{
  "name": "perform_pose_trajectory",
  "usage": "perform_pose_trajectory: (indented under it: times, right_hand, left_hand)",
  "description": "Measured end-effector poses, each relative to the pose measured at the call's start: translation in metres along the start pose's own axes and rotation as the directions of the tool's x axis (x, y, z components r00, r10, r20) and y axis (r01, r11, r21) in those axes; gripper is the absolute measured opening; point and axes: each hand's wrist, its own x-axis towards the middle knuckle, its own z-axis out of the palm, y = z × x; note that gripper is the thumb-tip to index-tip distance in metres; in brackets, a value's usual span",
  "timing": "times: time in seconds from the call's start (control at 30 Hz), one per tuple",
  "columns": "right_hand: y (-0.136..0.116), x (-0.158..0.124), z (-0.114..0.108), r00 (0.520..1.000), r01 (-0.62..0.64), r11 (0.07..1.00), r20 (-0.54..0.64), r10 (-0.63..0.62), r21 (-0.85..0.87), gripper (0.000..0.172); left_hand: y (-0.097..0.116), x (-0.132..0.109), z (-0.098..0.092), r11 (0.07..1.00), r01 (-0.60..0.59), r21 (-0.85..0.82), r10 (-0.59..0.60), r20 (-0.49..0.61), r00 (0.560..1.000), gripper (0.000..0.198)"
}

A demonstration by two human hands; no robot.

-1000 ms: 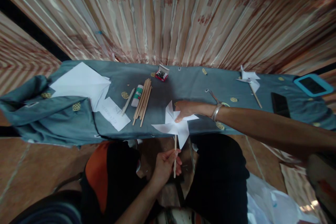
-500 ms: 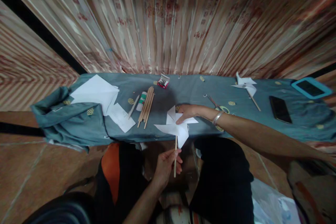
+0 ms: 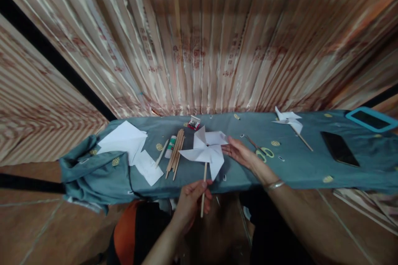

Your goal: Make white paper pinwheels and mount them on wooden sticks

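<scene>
My left hand (image 3: 193,199) is closed round the wooden stick of a white paper pinwheel (image 3: 207,151), below its blades. The pinwheel is upright, its four-cornered head facing me over the table's near edge. At the right blade, my right hand (image 3: 239,152) has its fingers stretched out, near or touching the paper's edge. To the left lie a bundle of wooden sticks (image 3: 175,153), a glue stick (image 3: 170,147) and a white pencil-like stick (image 3: 162,153). Behind the pinwheel sits a small open red box of metal pins (image 3: 193,123).
White paper sheets (image 3: 122,140) and a smaller paper slip (image 3: 148,167) lie on the left of the cloth-covered table (image 3: 248,128). Rightward are scissors (image 3: 263,152), another pinwheel (image 3: 289,121), a black phone (image 3: 339,148) and a blue-framed tablet (image 3: 371,119). A curtain (image 3: 199,49) hangs behind.
My right hand has moved from the pinwheel's centre to its right side, and its fingers have straightened. My left hand still holds the stick. The view has tilted upward.
</scene>
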Motion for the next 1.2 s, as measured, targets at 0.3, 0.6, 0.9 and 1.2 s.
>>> perform_pose_trajectory:
  times: [0.3,0.6,0.9,1.2]
  right_hand:
    - [0.004,0.01,-0.001,0.994,0.101,0.871,-0.013,-0.108,0.481,0.04]
    - [0.008,0.004,-0.003,0.991,0.071,0.885,-0.133,-0.011,0.46,0.03]
    - [0.004,0.002,0.003,0.989,0.084,0.869,-0.149,-0.011,0.488,0.028]
    - [0.002,0.004,0.017,0.99,0.125,0.951,-0.091,-0.103,0.281,0.031]
  left_hand:
    - [0.041,0.07,0.023,0.99,-0.123,0.072,0.117,0.089,0.989,0.053]
    - [0.031,0.098,0.017,0.987,-0.078,0.138,0.069,0.069,0.995,0.054]
    - [0.036,0.1,0.017,0.974,-0.108,0.2,0.084,0.121,0.989,0.042]
    - [0.027,0.11,0.021,0.963,-0.141,0.228,0.133,0.05,0.99,0.047]
